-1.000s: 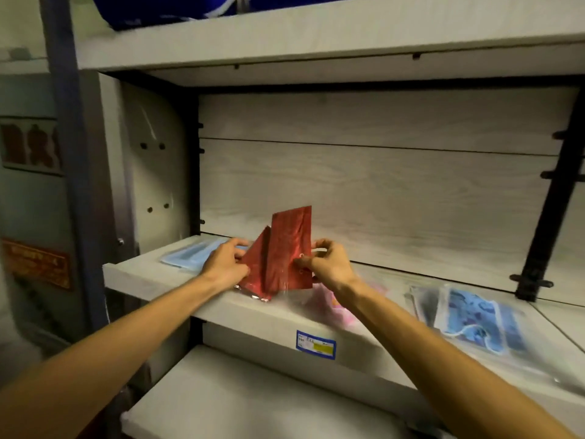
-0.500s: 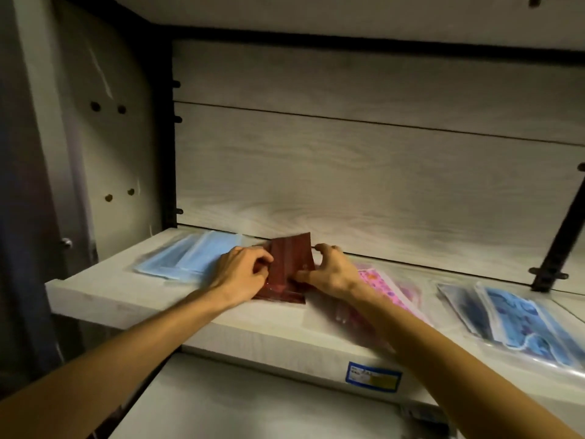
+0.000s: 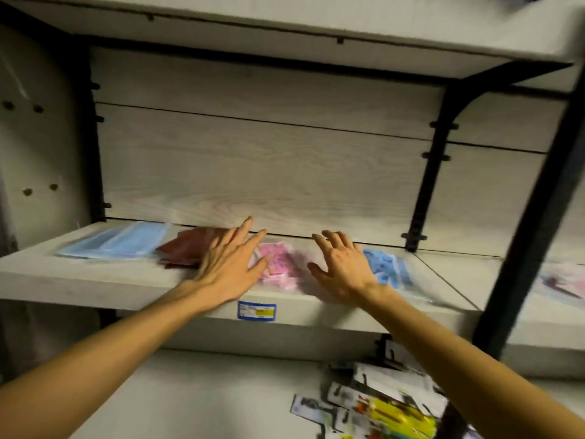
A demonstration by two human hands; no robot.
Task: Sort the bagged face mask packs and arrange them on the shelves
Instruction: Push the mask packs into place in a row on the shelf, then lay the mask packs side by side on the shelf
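So the red mask pack (image 3: 186,250) isn't standing on edge between the hands anymore, it's lying flat on the shelf (image 3: 95,280) next to the light blue pack (image 3: 117,240). Both hands have let go of it: the left hand (image 3: 229,269) is spread open with its fingers over the red pack's right edge, and the right hand (image 3: 343,270) has slid off to the right, open over the spot between the pink pack (image 3: 280,264) and the blue patterned pack (image 3: 387,267).
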